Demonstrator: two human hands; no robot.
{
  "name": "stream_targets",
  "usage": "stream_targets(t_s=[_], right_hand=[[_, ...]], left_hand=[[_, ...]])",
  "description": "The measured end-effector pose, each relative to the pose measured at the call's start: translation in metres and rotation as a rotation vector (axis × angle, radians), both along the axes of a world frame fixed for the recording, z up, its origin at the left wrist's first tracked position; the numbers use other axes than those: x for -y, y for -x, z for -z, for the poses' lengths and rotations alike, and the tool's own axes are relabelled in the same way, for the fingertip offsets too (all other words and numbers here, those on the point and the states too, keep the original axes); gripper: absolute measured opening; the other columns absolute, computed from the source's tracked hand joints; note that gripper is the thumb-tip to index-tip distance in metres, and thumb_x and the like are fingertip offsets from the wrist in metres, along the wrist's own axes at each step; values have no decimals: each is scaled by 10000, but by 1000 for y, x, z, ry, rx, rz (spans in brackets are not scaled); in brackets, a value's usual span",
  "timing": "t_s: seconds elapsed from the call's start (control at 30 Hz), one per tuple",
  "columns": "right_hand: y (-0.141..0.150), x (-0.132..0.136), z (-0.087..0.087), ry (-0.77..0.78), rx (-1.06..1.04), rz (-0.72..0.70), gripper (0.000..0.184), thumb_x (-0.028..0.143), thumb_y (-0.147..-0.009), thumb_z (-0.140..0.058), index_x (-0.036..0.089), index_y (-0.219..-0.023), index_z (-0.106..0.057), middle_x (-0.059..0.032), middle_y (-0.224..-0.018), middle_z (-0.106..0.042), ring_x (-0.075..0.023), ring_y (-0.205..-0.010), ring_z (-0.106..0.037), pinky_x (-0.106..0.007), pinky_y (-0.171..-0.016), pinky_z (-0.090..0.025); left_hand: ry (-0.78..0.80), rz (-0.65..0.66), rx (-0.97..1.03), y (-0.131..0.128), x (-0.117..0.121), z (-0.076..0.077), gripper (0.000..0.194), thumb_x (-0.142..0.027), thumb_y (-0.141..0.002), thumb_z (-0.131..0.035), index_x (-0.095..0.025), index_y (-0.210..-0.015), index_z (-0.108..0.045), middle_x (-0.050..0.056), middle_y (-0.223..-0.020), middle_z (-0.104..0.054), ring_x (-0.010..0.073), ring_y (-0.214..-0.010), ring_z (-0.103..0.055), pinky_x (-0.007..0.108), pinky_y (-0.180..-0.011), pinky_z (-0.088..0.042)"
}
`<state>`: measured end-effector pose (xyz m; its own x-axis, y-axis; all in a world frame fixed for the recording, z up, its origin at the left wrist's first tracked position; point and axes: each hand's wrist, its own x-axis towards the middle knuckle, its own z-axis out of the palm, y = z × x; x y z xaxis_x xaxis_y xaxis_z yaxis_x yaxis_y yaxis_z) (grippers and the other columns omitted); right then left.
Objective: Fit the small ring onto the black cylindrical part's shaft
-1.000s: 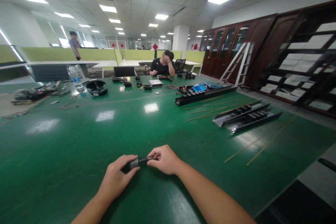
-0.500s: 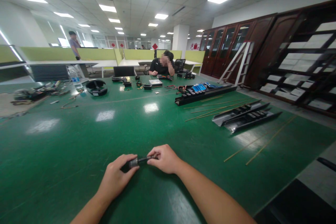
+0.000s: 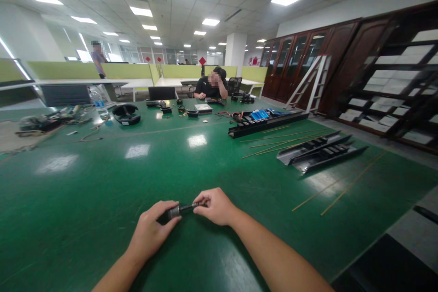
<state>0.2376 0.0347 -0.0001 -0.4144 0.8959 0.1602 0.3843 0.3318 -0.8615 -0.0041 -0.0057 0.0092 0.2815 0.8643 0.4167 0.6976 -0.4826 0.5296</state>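
Green surface (image 3: 153, 159) below, and left fingers (image 3: 167, 205) are clamping a grey cylinder (image 3: 174, 212), right fingers (image 3: 201, 211) pinching its dark rod (image 3: 186, 208) (likely steadying both ends)!

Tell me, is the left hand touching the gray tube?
Touching. The head view shows the left hand holding the gray tube between thumb and fingers.

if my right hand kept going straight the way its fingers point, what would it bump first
Probably the grey cylinder in your left hand: your right hand points left along the thin dark rod, towards it. Exact depth is hard to judge from this one view.
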Motion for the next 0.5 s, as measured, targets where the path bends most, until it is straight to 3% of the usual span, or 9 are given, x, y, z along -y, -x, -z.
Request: stream_targets(t_s=[0.5], right_hand=[[-3,0,-2,1,19,0,198,262,-743,-717,181,-920,-757,-20,-736,-715,-122,-604,-583,-212,-534,-388]], left_hand=[[-2,-8,-4,-1,0,-4,278,-349,-826,-677,-259,-1089,-676,40,-1054,-721,220,-972,-684,331,-873,-561]])
